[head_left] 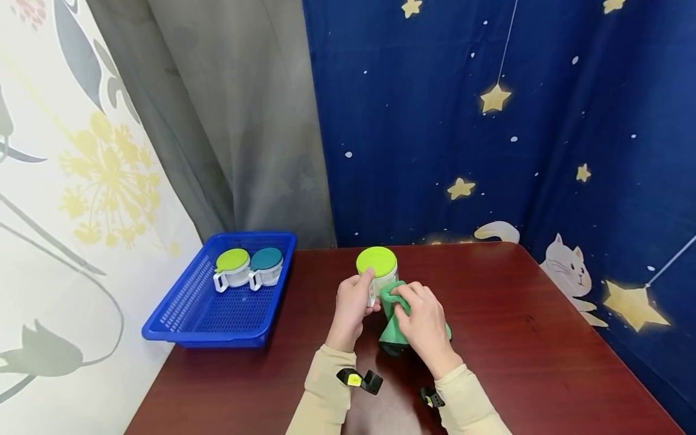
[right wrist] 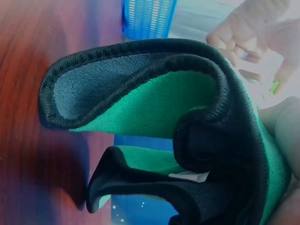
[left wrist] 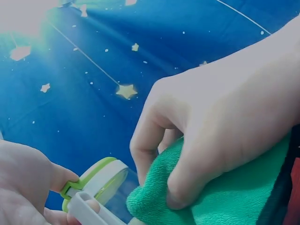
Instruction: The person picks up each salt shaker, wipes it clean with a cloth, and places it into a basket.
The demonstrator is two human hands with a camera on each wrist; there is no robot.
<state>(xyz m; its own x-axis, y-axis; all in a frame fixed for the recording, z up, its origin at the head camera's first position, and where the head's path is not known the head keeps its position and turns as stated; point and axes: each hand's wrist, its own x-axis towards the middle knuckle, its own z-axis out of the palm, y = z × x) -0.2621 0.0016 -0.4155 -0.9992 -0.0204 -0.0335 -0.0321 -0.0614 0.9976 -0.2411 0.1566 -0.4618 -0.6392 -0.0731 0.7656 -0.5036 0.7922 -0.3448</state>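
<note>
A clear jar with a lime-green lid and a white handle is held over the table by my left hand. The thumb lies at the lid's edge, the fingers by the handle. My right hand pinches a green cloth with dark edging against the jar's right side. In the right wrist view the cloth hangs in folds, showing a grey reverse face, and covers much of the view. The jar's lower part is hidden behind the cloth.
On the left of the reddish-brown table stands a blue perforated basket. Inside it are a jar with a lime-green lid and one with a teal lid. Curtains hang behind the table.
</note>
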